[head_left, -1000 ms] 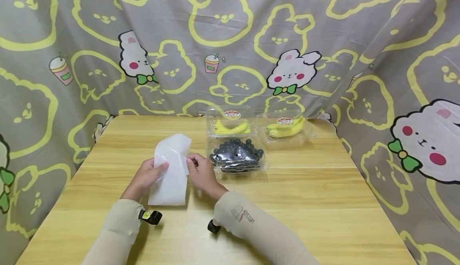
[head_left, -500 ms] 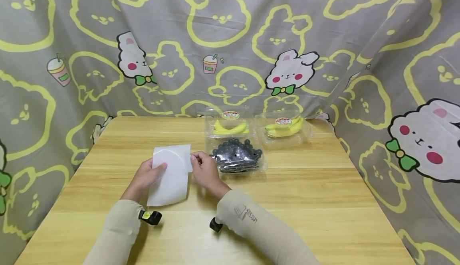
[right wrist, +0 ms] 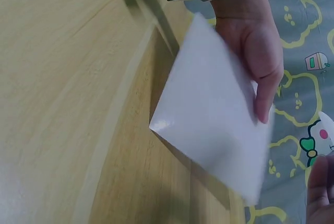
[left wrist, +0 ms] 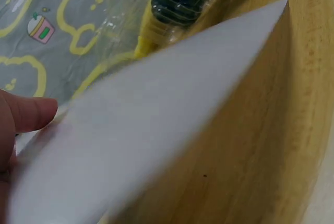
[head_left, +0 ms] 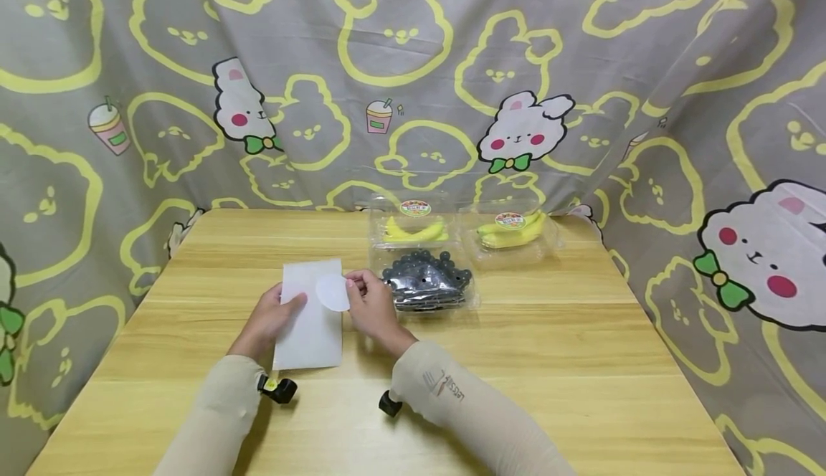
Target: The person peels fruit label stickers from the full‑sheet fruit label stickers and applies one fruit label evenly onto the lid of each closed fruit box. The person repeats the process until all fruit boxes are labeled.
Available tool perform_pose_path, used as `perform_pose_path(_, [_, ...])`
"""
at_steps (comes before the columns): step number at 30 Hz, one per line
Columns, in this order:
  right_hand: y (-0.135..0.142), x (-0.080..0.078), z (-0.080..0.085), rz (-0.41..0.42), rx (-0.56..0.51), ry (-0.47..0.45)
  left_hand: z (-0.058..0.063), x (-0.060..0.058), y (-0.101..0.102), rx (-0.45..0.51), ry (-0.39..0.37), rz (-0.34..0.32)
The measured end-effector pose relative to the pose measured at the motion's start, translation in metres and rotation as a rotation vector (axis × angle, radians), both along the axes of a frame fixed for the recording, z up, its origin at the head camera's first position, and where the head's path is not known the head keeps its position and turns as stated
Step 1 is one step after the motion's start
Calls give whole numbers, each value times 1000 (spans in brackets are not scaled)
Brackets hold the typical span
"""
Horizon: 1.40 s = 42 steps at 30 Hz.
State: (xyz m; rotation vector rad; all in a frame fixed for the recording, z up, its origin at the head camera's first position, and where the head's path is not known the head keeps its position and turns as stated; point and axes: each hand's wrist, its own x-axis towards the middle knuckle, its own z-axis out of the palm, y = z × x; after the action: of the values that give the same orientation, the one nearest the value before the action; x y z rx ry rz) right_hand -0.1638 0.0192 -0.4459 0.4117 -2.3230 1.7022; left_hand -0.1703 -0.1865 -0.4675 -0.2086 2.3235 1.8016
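Observation:
My left hand (head_left: 266, 322) grips a white sheet (head_left: 308, 336) by its left edge, thumb on top. The sheet is held over the table and fills much of the left wrist view. Between thumb and fingers, my right hand (head_left: 373, 305) pinches a round white sticker (head_left: 332, 293) at its right edge. That sticker overlaps the sheet's upper right part in the head view. In the right wrist view, the sticker (right wrist: 326, 125) shows at the right edge, apart from the sheet (right wrist: 209, 114). Just right of my right hand stands a clear box of dark grapes (head_left: 422, 279).
Behind the grapes is a clear box with bananas (head_left: 416, 232), bearing a round label. Another clear banana box (head_left: 513, 232), labelled likewise, stands to its right. The wooden table (head_left: 548, 368) ends at a patterned curtain (head_left: 297, 46) at the back.
My right hand has drawn a piece at the sheet's upper right to the right, and it now shows as a separate round sticker. The sheet's curled top has flattened.

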Motion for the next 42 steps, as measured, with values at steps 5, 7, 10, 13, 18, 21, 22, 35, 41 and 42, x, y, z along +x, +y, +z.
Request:
perform_pose_path(5, [3, 0, 1, -1, -3, -5, -6, -4, 3, -49, -30, 10])
perform_pose_path(7, [5, -1, 0, -1, -4, 5, -6, -4, 4, -72, -59, 19])
perform_pose_path(10, [6, -2, 0, 2, 0, 20, -5, -3, 3, -147, -85, 15])
perform_pose_path(13, [8, -2, 2, 15, 1, 36, -6, -2, 2, -254, -71, -7])
perform_pose_path(18, [10, -1, 4, 24, 2, 55, -4, -2, 2, -366, -49, -31])
perform_pose_path(21, [11, -1, 4, 23, 4, 47, -2, -2, 1, -410, -43, -43])
perform_pose_path(22, [11, -1, 4, 21, 3, 41, -2, -2, 1, -418, -41, -47])
perform_pose_path(35, [14, -2, 7, 76, -56, -86, -1, 1, -3, -443, -18, -66])
perform_pose_path(41, [16, -4, 6, 102, -70, -138, -1, 4, -1, -431, -23, -61])
perform_pose_path(42, [16, -4, 6, 120, -92, -156, -1, 4, -1, -428, -23, -61])
